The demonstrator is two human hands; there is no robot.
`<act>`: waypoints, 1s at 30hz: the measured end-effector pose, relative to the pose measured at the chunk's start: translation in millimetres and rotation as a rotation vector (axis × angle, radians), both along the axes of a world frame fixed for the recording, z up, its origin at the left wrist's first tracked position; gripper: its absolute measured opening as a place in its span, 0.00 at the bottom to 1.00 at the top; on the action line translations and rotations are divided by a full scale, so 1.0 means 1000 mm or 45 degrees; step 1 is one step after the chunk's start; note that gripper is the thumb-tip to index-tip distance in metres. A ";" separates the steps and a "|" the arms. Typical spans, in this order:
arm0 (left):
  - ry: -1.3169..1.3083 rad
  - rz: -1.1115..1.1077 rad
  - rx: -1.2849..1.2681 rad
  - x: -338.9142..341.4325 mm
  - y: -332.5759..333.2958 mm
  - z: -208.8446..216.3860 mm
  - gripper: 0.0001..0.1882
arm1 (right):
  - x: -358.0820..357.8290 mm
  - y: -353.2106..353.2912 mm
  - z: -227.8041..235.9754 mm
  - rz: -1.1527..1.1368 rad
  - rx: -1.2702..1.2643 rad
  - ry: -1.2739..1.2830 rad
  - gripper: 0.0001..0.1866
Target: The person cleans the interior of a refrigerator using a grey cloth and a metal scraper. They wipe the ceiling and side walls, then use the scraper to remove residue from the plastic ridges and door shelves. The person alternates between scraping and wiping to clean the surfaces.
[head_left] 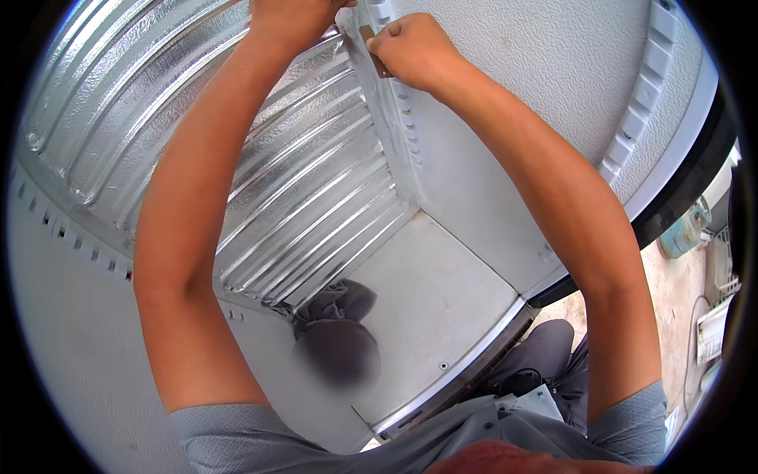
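My right hand (pixel 414 51) is closed on a flat brown piece (pixel 374 49), thin and straight-edged. It presses this piece against a silvery strip (pixel 365 79) that runs down the inner corner of a white cabinet. Beside the strip, a wall of ribbed silver foil (pixel 316 134) covers the cabinet's back. My left hand (pixel 296 14) is up at the top edge of the picture, close to the upper end of the strip. Its fingers are bent and partly cut off, so what they grip is hidden.
Notched ledges line the white side walls (pixel 584 71). On the cabinet floor (pixel 426 292) lie a dark grey cloth (pixel 339 300) and a blurred dark round shape (pixel 335 351). A black-edged rim borders the opening. Outside at right stand a green-blue gas cylinder (pixel 684 231) and white crates (pixel 712 332).
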State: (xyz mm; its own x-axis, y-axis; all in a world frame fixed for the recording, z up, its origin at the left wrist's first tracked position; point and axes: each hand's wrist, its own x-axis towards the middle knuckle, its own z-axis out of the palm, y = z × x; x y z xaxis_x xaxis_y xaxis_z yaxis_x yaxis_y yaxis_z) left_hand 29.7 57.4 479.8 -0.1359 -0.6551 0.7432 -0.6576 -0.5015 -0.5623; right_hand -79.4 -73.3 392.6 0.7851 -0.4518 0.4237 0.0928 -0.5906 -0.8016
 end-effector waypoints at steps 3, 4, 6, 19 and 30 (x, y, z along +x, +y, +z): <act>-0.057 -0.028 0.096 0.001 -0.001 0.005 0.10 | 0.010 -0.004 -0.003 -0.059 0.018 -0.042 0.11; -0.059 -0.031 0.101 0.000 -0.001 0.005 0.10 | 0.014 -0.006 -0.006 -0.079 0.022 -0.064 0.11; -0.067 -0.027 0.116 -0.001 0.001 0.004 0.10 | 0.013 0.002 -0.003 -0.101 0.047 -0.071 0.11; 0.024 0.062 0.107 -0.009 0.003 0.004 0.11 | 0.029 0.009 -0.004 -0.122 -0.041 -0.158 0.14; 0.062 0.078 0.191 -0.002 0.012 -0.001 0.14 | 0.003 0.021 -0.015 0.120 0.093 -0.040 0.14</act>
State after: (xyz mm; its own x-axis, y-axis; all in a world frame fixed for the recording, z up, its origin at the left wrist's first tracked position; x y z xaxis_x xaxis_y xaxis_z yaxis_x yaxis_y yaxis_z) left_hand 28.2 69.7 479.0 -0.0585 -0.7654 0.6409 -0.6563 -0.4543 -0.6025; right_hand -75.9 -52.3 377.9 0.8123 -0.4071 0.4177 0.1711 -0.5183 -0.8379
